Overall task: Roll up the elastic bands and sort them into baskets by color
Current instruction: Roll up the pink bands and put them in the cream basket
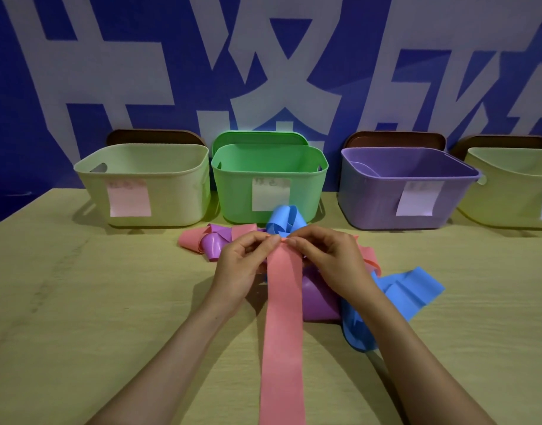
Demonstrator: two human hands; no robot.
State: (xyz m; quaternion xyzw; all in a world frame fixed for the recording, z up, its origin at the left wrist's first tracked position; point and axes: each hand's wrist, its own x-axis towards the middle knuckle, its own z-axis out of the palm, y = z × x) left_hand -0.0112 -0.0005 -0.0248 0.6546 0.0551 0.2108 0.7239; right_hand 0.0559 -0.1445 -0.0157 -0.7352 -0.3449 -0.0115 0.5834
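Step in hand: starting the roll. Far end of pink elastic band pinched at frame centre by fingers of left hand and right hand; remainder flat on table toward bottom edge. Next, probably: roll evenly, edges aligned, then drop into pink-labelled basket, upper left.

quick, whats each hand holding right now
left hand: pinches the far end of the pink band
right hand: pinches that same end

Pink band, blue band, purple band, green basket, purple basket
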